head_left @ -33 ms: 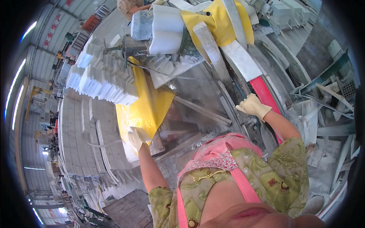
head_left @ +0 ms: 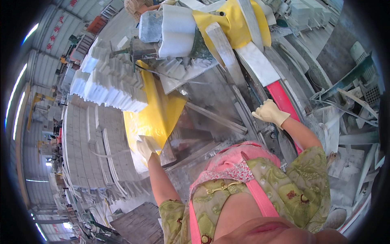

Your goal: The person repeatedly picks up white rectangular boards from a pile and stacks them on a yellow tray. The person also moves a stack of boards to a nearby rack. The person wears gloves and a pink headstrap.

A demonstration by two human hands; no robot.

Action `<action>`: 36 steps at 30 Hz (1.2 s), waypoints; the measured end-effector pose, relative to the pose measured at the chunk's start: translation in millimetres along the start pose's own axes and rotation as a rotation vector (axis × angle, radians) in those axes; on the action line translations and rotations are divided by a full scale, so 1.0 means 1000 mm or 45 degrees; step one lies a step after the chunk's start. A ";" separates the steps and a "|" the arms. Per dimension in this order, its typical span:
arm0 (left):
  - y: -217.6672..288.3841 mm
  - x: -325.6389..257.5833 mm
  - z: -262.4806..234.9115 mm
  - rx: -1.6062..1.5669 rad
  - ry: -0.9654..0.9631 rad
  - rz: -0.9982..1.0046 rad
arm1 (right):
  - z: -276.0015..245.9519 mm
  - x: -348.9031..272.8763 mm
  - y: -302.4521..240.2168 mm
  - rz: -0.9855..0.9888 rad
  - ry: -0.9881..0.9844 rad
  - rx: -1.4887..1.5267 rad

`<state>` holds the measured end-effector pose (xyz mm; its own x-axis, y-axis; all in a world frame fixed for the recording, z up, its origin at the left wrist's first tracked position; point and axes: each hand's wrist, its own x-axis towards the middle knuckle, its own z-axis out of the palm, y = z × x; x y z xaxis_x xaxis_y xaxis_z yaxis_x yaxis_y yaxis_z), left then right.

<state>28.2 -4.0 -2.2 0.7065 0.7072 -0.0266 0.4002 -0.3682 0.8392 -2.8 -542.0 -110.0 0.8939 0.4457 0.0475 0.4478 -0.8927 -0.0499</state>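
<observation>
My left hand [head_left: 145, 148], in a pale glove, rests on the lower part of a shiny yellow sheet [head_left: 166, 114], its fingers lying against the surface. My right hand [head_left: 270, 113], in the same kind of glove, is closed with its fingers curled, beside a red strip [head_left: 282, 97] on the long machine bed. Whatever those fingers may hold is hidden. Beyond the red strip, in line with it, lies a white stone slab [head_left: 258, 65]. A second yellow sheet [head_left: 233, 26] drapes over the machine past the slab.
Stacked white slabs [head_left: 109, 87] and long grey slabs [head_left: 87, 142] stand at left. A grey bar [head_left: 221, 42] slants across the far sheet. A loose strip [head_left: 215, 116] lies between my hands. Broken pieces and a basket [head_left: 371, 95] are at right. Another person's arm [head_left: 146, 9] shows at the far end.
</observation>
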 end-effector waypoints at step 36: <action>-0.011 0.021 -0.003 0.236 -0.040 0.111 | -0.010 -0.015 0.141 0.519 0.153 0.666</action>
<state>37.1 16.6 -10.1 0.7600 0.6496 0.0220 0.4352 -0.5338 0.7250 46.2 -675.2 -107.7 0.9986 0.0425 0.0319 0.0531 -0.8250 -0.5626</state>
